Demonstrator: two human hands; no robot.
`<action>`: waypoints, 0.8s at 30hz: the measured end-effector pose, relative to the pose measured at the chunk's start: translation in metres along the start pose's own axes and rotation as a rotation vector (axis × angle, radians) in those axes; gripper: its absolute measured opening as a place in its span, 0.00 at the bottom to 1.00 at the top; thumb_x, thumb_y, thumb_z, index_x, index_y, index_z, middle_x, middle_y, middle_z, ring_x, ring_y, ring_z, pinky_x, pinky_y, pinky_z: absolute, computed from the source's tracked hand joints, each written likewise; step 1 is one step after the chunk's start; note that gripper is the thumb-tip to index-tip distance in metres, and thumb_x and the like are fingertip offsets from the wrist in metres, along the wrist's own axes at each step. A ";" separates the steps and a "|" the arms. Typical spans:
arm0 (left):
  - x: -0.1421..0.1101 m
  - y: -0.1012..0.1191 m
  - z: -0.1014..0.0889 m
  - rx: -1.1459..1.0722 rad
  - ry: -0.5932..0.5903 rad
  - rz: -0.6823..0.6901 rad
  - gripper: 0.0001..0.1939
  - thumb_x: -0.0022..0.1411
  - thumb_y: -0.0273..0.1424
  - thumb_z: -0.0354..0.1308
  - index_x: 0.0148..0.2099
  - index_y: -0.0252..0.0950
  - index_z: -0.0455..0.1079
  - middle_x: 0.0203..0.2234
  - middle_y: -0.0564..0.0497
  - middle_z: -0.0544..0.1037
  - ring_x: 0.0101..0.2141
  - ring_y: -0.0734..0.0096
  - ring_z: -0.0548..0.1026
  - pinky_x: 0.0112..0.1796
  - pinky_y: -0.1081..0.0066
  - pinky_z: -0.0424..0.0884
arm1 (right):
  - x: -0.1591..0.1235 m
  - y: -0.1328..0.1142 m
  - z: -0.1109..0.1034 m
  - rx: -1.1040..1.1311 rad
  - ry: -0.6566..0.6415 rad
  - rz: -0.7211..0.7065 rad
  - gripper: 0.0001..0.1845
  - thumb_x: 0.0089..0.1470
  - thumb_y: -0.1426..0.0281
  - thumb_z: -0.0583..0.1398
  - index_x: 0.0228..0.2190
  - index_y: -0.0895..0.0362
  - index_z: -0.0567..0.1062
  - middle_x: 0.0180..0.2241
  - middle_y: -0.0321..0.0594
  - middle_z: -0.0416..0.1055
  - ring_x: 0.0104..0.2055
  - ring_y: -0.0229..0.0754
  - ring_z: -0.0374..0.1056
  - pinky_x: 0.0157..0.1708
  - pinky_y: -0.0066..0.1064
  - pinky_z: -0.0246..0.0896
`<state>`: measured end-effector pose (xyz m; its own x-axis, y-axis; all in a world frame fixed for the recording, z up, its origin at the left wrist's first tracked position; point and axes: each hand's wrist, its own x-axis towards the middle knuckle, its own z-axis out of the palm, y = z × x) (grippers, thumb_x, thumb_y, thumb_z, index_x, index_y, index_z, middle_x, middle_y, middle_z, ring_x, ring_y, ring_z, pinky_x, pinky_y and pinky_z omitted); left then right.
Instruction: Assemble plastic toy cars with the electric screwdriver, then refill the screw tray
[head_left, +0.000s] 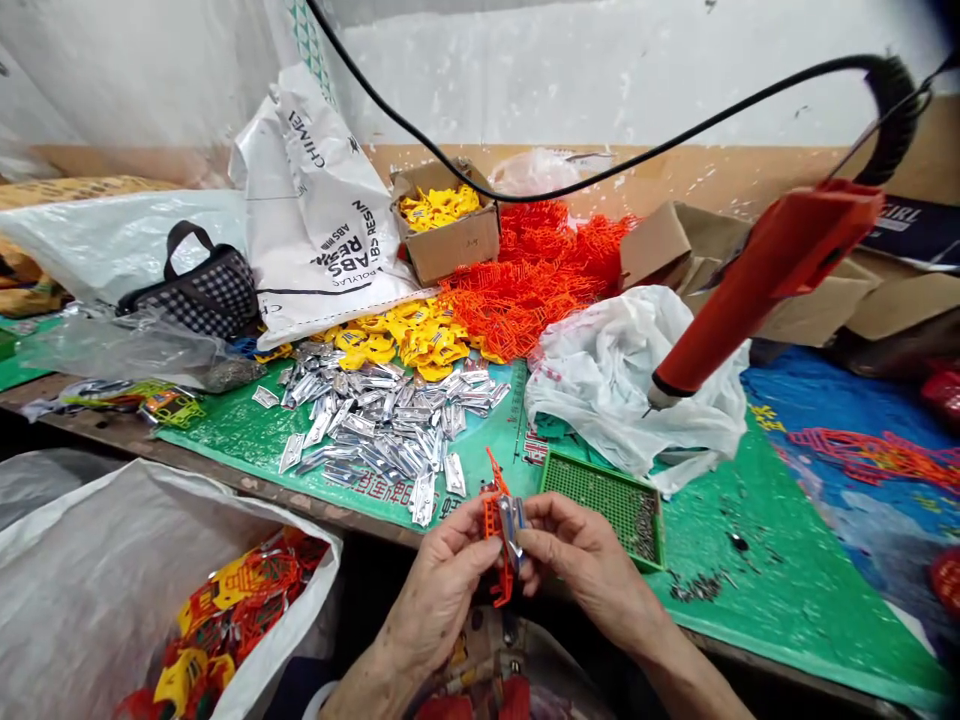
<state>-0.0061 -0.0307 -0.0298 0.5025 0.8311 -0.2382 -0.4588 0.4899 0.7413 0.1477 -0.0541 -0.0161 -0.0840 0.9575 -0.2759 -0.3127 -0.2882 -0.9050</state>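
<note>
Between my two hands, just off the table's front edge, are an orange plastic frame (491,520) and a shiny silver plate (512,530). My left hand (450,575) is closed on the orange frame from the left side. Pinched in my right hand (581,555) is the silver plate, which lies against the frame. The fingertips partly cover both parts. Beyond my hands a heap of similar silver plates (390,420) spreads over the green table cover. Right of my right hand stands a green tray (592,490) with small screws at one end.
A red electric screwdriver (742,290) hangs at the right from a black cable (600,180). Yellow parts (412,335), orange frames (532,275), a cardboard box (454,245) and white bags (315,210) stand behind. A sack (300,590) of assembled parts is at lower left.
</note>
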 end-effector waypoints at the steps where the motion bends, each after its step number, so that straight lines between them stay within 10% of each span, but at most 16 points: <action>1: 0.001 0.000 0.000 -0.007 -0.002 0.002 0.15 0.57 0.27 0.63 0.48 0.36 0.77 0.32 0.48 0.80 0.28 0.70 0.75 0.32 0.69 0.73 | 0.000 -0.001 0.000 0.002 0.004 0.003 0.21 0.45 0.57 0.69 0.32 0.61 0.75 0.23 0.33 0.72 0.21 0.30 0.67 0.23 0.22 0.66; 24: -0.003 -0.006 -0.011 0.161 0.078 0.070 0.15 0.60 0.31 0.63 0.51 0.38 0.75 0.32 0.50 0.78 0.29 0.75 0.72 0.35 0.73 0.70 | 0.011 0.013 0.009 0.104 0.034 0.051 0.26 0.37 0.56 0.73 0.32 0.60 0.72 0.20 0.32 0.72 0.20 0.31 0.67 0.21 0.24 0.67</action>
<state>-0.0132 -0.0333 -0.0405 0.4126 0.8825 -0.2256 -0.3647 0.3870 0.8469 0.1338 -0.0469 -0.0282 -0.0711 0.9401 -0.3333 -0.4051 -0.3326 -0.8517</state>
